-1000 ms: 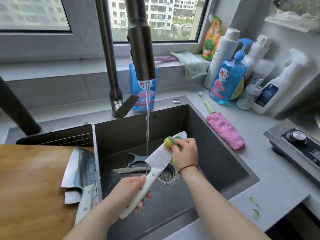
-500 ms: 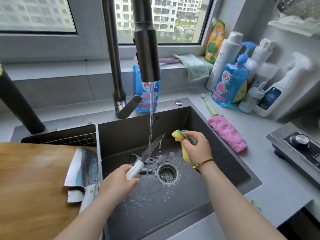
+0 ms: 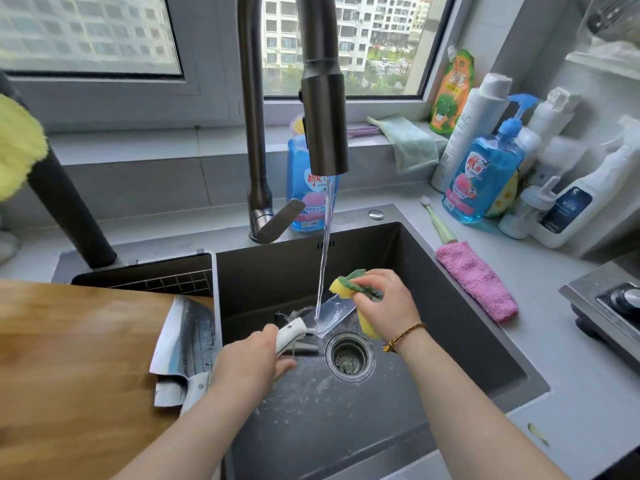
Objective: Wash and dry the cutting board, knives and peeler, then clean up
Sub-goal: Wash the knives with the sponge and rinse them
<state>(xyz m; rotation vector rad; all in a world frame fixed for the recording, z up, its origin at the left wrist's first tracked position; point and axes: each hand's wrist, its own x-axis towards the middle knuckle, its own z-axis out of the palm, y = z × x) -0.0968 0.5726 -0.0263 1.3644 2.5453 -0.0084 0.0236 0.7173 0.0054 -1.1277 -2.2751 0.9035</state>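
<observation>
The job looks to be in its early part: the left hand [image 3: 252,362], fingers curled round the white handle, holds the steel-bladed kitchen knife [image 3: 334,315] flat under the running stream [image 3: 323,254] over the dark sink [image 3: 450,323]. The right hand [image 3: 384,306] pinches a folded yellow-and-green sponge [image 3: 349,287] just beside the blade. The broad steel cleaver [image 3: 188,336] lies on the wooden cutting board [image 3: 76,358] at the left, both seemingly unwashed, and drying and tidying the bench [image 3: 571,375] are not yet begun.

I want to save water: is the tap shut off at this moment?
No, water streams from the faucet onto the blade of the knife that the left hand holds.
</observation>
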